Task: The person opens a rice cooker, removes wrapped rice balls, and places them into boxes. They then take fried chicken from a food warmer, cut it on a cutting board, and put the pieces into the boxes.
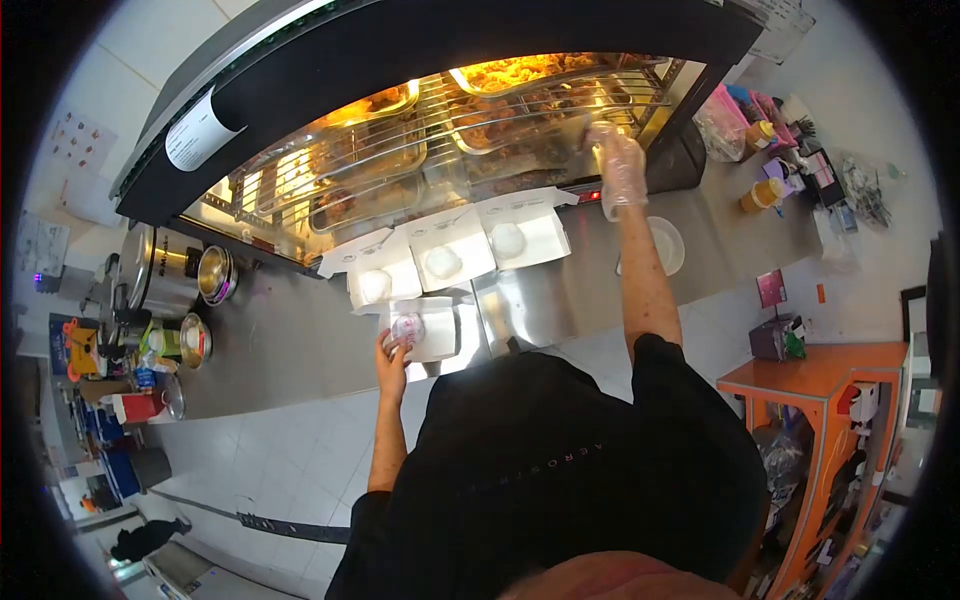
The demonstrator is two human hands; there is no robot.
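My bare left hand (393,358) is at the front left corner of an open white takeaway box (436,335), its fingers closed on the edge. A round white bundle with pinkish-red print (408,328) sits in that box beside my fingertips. My right hand (620,165), in a clear plastic glove, reaches into the right end of the lit food warmer (440,120); its fingers are blurred against the racks. Behind the near box, three open boxes stand in a row, each with a rounded white mound (443,262), likely rice.
Trays of cooked food (520,72) fill the warmer's wire racks. A pale round bowl (665,246) sits by my right forearm on the steel counter (300,350). Metal bowls (214,272) stand left; sauce bottles (762,195) stand right. An orange shelf unit (820,375) is lower right.
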